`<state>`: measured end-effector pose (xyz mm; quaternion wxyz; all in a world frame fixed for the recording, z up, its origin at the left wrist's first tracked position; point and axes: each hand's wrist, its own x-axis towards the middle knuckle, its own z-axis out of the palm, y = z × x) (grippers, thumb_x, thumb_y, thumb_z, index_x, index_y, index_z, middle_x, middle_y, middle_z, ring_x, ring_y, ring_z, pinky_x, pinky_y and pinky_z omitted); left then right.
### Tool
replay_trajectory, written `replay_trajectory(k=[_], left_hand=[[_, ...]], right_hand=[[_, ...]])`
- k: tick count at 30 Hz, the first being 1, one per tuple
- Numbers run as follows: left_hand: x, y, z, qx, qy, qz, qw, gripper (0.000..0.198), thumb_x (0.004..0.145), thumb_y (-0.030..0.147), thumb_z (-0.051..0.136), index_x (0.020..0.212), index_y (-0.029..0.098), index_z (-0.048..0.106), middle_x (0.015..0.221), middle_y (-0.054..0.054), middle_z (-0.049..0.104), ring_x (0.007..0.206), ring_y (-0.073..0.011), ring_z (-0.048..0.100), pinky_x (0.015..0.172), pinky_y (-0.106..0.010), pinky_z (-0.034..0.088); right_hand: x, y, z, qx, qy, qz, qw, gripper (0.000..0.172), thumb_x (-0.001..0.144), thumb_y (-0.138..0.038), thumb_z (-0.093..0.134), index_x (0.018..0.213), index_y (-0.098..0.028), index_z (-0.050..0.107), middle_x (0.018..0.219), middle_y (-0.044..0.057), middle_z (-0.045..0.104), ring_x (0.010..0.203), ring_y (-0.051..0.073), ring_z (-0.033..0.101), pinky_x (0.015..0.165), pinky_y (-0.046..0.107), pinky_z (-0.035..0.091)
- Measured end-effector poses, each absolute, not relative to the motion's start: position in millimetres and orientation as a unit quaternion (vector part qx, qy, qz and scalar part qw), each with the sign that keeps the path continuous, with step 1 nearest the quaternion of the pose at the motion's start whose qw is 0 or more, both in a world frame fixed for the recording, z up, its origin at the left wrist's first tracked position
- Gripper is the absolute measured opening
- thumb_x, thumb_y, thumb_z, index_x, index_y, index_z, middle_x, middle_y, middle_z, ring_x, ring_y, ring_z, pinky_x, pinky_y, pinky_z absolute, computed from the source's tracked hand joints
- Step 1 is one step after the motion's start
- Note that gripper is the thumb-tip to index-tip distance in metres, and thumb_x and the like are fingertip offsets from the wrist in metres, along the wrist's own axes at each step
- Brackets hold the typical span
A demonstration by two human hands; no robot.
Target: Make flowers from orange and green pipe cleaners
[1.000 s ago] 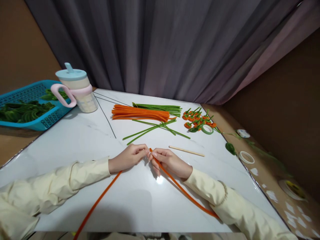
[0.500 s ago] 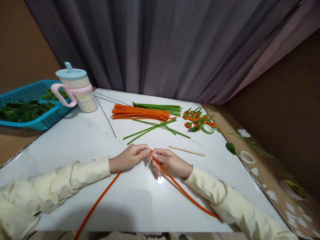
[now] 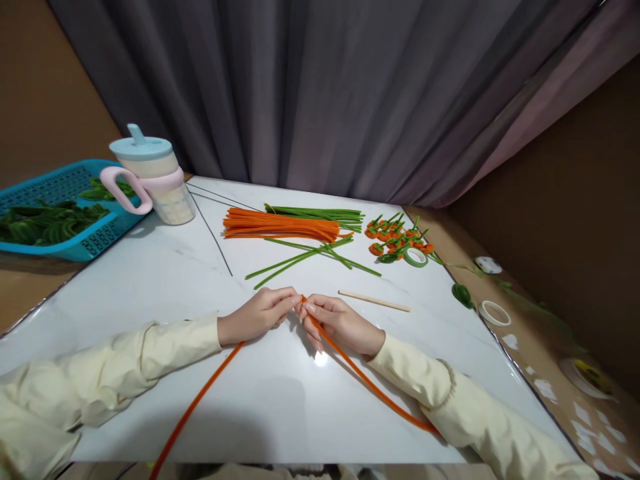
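My left hand (image 3: 257, 315) and my right hand (image 3: 339, 323) meet at the middle of the white table (image 3: 150, 280), fingertips pinched together on a long orange pipe cleaner (image 3: 370, 385). The pipe cleaner is bent at the pinch: one leg runs back left under my left wrist toward the table's near edge, the other passes under my right hand toward my right sleeve. A thin wooden stick (image 3: 373, 301) lies just right of my right hand.
Behind lie a bundle of orange pipe cleaners (image 3: 280, 226), green ones (image 3: 315, 214), loose green stems (image 3: 300, 258), small orange flowers (image 3: 395, 239) and tape rolls (image 3: 415, 257). A lidded cup (image 3: 153, 177) and a blue basket of green leaves (image 3: 55, 210) stand at the left.
Nearly nothing has shifted. Both hands stay pinched at the bend of the orange pipe cleaner, with only slight finger movement.
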<state>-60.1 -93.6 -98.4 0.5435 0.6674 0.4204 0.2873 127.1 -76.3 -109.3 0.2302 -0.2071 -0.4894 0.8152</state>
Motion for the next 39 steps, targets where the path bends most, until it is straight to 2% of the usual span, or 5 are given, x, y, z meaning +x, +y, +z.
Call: replay_trajectory(k=[6,10,17,23,39], left_hand=[[-55,-88,-94,0.687,0.416,0.295,0.518,0.037,0.089,0.037,0.038,0.062,0.015,0.048,0.058,0.003,0.042,0.057,-0.0100,0.039,0.056,-0.023,0.033],[-55,-88,-97,0.681,0.422,0.283,0.526,0.035,0.089,0.039,0.040,0.063,0.016,0.045,0.056,0.004,0.041,0.054,-0.0092,0.038,0.052,-0.022,0.032],[-59,-89,-100,0.620,0.342,0.267,0.653,0.032,0.091,0.042,0.040,0.071,0.017,0.041,0.057,0.005,0.044,0.047,-0.0073,0.041,0.047,-0.022,0.034],[-60,-86,-102,0.543,0.326,0.239,0.736,0.038,0.086,0.052,0.048,0.073,0.018,0.037,0.050,0.011,0.023,0.040,-0.0040,0.016,0.038,-0.018,0.013],[-61,-87,-104,0.572,0.336,0.264,0.700,0.032,0.089,0.042,0.045,0.071,0.016,0.041,0.053,0.008,0.029,0.044,-0.0049,0.023,0.041,-0.020,0.017]], right_hand=[[127,-76,-108,-0.206,-0.482,0.822,0.222,0.025,0.087,-0.038,0.056,0.082,-0.015,0.051,0.052,-0.005,0.049,0.042,0.010,0.050,0.045,0.022,0.043],[127,-77,-109,-0.208,-0.481,0.820,0.229,0.024,0.087,-0.037,0.055,0.081,-0.015,0.050,0.053,-0.005,0.050,0.043,0.010,0.051,0.045,0.022,0.042],[128,-76,-111,-0.211,-0.483,0.815,0.241,0.026,0.086,-0.039,0.057,0.080,-0.015,0.049,0.053,-0.005,0.051,0.042,0.010,0.052,0.044,0.023,0.042],[129,-77,-110,-0.216,-0.484,0.815,0.234,0.027,0.085,-0.040,0.058,0.080,-0.015,0.049,0.051,-0.005,0.050,0.042,0.010,0.051,0.044,0.023,0.041],[137,-72,-100,-0.226,-0.530,0.799,0.172,0.024,0.084,-0.036,0.059,0.089,-0.017,0.046,0.054,-0.006,0.053,0.042,0.009,0.052,0.043,0.020,0.043]])
